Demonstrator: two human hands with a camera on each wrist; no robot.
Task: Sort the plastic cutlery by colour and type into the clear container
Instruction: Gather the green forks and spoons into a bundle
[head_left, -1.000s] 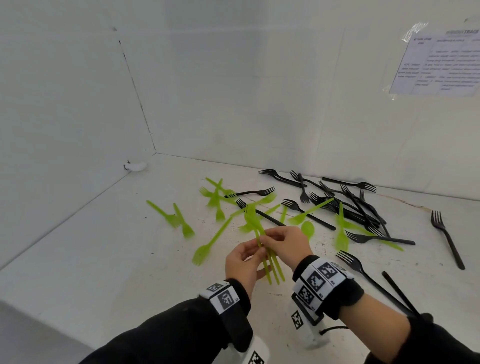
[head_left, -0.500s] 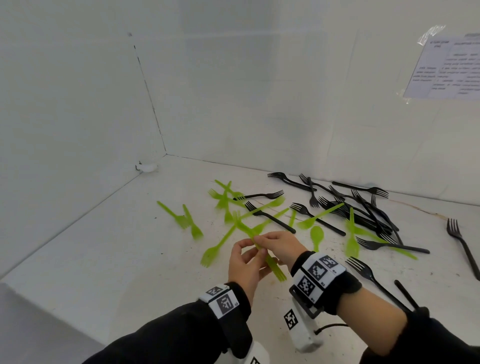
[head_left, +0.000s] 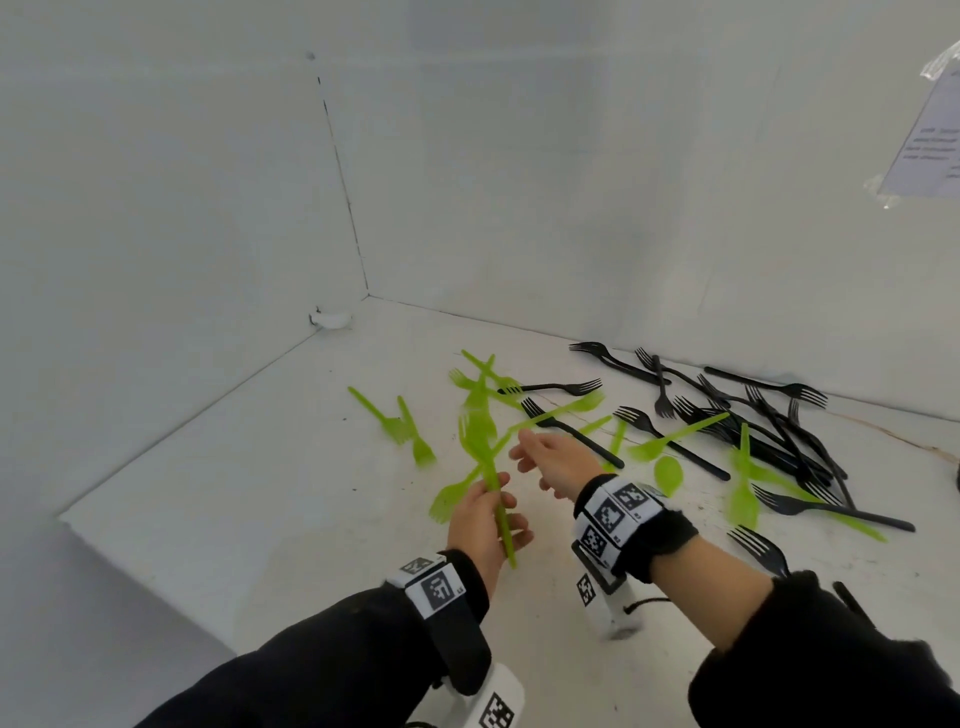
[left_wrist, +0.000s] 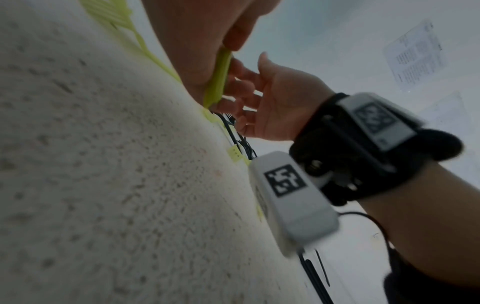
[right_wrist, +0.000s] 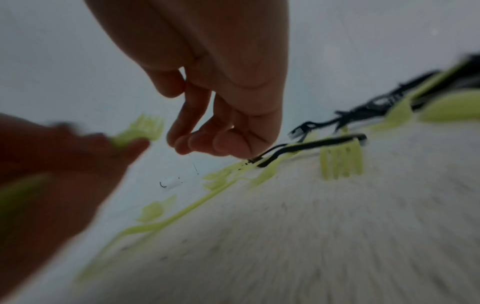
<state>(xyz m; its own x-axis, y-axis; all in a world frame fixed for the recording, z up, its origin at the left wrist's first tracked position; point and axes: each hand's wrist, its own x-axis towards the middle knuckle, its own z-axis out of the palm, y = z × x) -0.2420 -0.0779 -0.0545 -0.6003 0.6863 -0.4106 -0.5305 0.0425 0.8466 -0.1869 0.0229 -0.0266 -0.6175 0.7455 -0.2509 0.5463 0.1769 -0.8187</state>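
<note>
1. Head view: the right hand (head_left: 550, 460) has let go of the green bunch (head_left: 480, 441) that both hands were pinching a moment ago and is reaching toward the loose pile at centre; the left hand (head_left: 485, 525) alone is now gripping the bunch by the handles, tines pointing up-frame. So gathering green forks is likely continuing. No clear container is showing in any view.
2. Left wrist view: left fingers are clamping the bunch (left_wrist: 219, 78) at upper centre; the right hand (left_wrist: 270, 107) beside it is holding nothing, fingers loosely curled and apart.
3. Right wrist view, blurry: right fingers (right_wrist: 200, 142) are hanging close together and empty just above a black fork (right_wrist: 311, 146) lying over green forks (right_wrist: 340, 160) at centre right; contact can't be told.
</note>
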